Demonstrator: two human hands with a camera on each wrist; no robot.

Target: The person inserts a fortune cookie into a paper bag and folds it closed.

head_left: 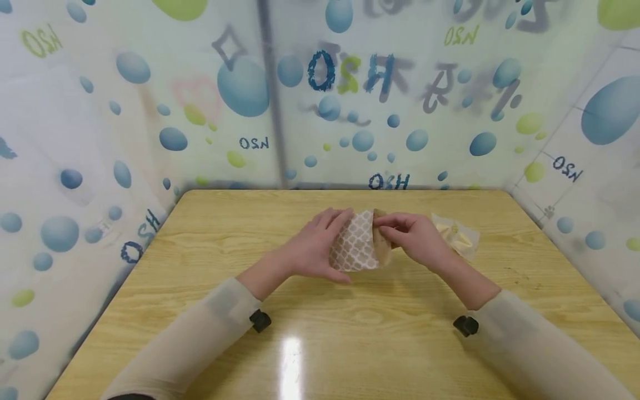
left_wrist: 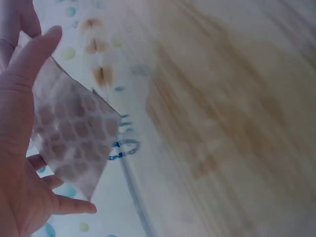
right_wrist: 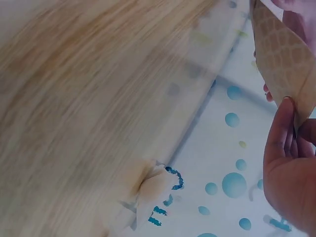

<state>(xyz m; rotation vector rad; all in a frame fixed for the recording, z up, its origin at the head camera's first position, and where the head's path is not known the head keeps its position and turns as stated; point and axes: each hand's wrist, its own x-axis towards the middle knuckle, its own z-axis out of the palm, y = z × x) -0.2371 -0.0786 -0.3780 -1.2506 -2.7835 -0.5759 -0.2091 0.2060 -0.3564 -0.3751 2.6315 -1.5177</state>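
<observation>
A small kraft paper bag point(head_left: 354, 244) with a white lattice pattern is held up over the middle of the table, its plain brown side facing right. My left hand point(head_left: 317, 244) holds it from the left, the thumb low at the near edge and the fingers along the far edge. From the right, my right hand point(head_left: 417, 236) pinches the plain brown edge between thumb and fingers. In the left wrist view the patterned face of the bag point(left_wrist: 74, 128) lies between the thumb and the other fingers. The right wrist view shows the fingertips at the bag's lower corner point(right_wrist: 291, 74).
Just beyond my right hand, a pale packet with a cream bow point(head_left: 457, 236) lies on the wooden table point(head_left: 225, 233). Curtain-like walls point(head_left: 200, 111) printed with blue and green dots stand along the table's back and sides.
</observation>
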